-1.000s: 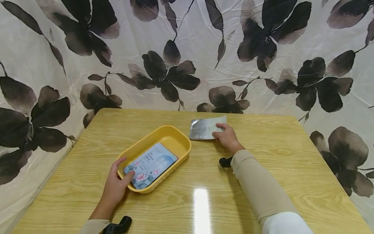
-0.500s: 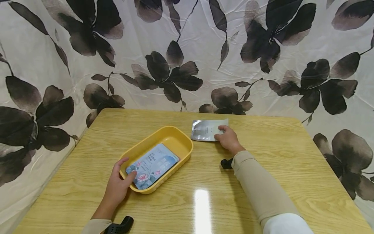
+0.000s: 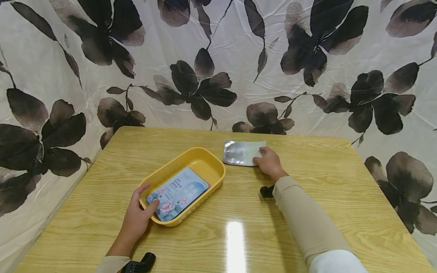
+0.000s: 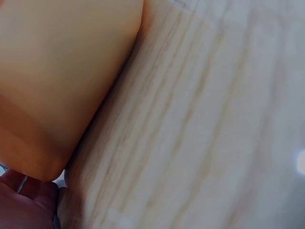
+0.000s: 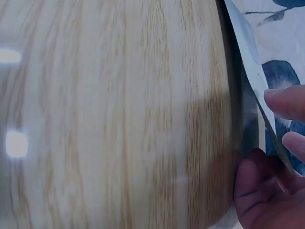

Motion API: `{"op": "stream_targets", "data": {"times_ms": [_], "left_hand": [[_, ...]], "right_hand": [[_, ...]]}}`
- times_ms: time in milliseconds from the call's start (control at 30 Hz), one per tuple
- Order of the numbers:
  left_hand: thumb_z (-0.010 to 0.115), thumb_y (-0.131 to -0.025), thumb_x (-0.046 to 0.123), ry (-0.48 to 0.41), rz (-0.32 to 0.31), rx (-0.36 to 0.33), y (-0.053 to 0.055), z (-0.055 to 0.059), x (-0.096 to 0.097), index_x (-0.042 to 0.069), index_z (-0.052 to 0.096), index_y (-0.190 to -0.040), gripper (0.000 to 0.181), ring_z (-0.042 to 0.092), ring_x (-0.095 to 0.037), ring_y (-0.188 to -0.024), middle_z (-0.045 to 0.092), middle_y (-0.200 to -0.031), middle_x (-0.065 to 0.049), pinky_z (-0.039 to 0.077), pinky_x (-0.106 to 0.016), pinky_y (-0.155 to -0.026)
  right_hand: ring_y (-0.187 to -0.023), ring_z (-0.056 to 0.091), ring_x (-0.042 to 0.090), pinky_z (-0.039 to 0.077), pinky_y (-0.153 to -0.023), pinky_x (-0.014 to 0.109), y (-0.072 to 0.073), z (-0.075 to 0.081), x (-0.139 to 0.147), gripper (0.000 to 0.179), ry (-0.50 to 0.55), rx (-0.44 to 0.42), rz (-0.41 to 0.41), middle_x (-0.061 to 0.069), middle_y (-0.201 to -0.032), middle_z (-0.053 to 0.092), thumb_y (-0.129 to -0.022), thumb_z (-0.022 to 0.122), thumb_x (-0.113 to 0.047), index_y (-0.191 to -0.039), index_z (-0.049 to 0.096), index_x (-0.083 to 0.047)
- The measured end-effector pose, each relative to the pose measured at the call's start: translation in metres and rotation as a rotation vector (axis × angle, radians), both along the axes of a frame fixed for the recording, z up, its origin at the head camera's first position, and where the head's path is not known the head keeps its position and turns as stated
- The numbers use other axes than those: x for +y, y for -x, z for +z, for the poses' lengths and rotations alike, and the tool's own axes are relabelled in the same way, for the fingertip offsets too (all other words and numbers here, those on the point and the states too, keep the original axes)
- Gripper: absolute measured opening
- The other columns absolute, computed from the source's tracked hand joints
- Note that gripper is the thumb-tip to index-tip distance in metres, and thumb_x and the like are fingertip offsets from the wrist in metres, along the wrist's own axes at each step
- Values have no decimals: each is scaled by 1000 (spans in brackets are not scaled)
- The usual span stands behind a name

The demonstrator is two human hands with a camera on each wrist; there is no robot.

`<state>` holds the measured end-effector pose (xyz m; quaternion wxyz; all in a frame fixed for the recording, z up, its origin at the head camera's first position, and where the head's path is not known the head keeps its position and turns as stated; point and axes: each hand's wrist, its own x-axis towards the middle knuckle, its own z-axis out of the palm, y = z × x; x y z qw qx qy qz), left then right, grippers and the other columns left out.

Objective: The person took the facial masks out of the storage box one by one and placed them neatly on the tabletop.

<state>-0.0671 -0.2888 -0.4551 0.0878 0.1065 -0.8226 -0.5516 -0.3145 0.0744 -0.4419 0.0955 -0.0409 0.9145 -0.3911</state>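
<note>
My left hand (image 3: 134, 217) grips the near left end of a yellow plastic basket (image 3: 209, 167), thumb over the rim on the inside. Inside the basket lies a light blue flat packet (image 3: 181, 191) printed with pink flowers; dark and pink edges show beneath it. To the right, near the table's far edge, my right hand (image 3: 271, 163) pinches the right end of a silver foil pouch (image 3: 235, 152). In the right wrist view the pouch (image 5: 250, 57) stands edge-on between thumb and fingers (image 5: 286, 102), close to the tabletop. The left wrist view shows the basket's outer wall (image 4: 66, 86).
A wooden table (image 3: 307, 159) with a glossy light reflection near its front carries everything. Behind it and at the sides hangs a white cloth (image 3: 246, 76) with dark flowers. Black wrist devices (image 3: 140, 263) sit below both hands.
The silver pouch has come down slightly and lies flatter at the basket's far right. My right hand has shifted a little right along the pouch. The left hand keeps its grip on the basket.
</note>
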Motion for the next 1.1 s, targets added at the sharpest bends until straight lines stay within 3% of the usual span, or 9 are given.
{"op": "stream_targets", "data": {"times_ms": [367, 500, 667, 833, 1100], "left_hand": [[58, -101, 14, 20, 11, -10, -1, 1, 2, 4, 28, -152, 59, 52, -13, -106, 41, -138, -27, 42, -9, -81], [57, -102, 15, 14, 6, -11, -1, 2, 1, 3, 26, -152, 60, 51, -24, -113, 39, -140, -28, 40, -7, -82], [57, -102, 15, 2, 3, -4, 0, 1, 1, 2, 26, -152, 61, 45, -37, -123, 33, -145, -30, 35, -4, -84], [57, -102, 15, 7, 5, -3, 0, 1, 0, 3, 26, -153, 61, 44, -37, -124, 32, -147, -29, 33, -3, -84], [57, -102, 15, 8, 2, -7, 0, 1, 1, 3, 25, -153, 61, 47, -36, -121, 34, -145, -29, 36, -4, -83]], "right_hand": [[-141, 33, 39, 29, -113, 48, 0, 1, 14, 60, -31, -4, -19, 24, -153, 38, -98, 60, -23, -150, 40, 1], [-139, 36, 40, 31, -112, 49, 0, 3, 17, 60, -37, 33, -25, 24, -151, 40, -99, 60, -23, -150, 40, 2], [-133, 44, 37, 38, -106, 50, -7, 12, 10, 58, 90, 79, -18, 21, -149, 43, -99, 61, -21, -149, 42, 0], [-129, 50, 34, 44, -102, 47, -19, 26, -9, 57, 279, 95, 65, 19, -148, 46, -97, 65, -15, -148, 44, 0], [-134, 47, 31, 45, -102, 44, -37, 43, -39, 60, 430, 62, 278, 16, -152, 43, -96, 67, -11, -150, 42, -2]]}}
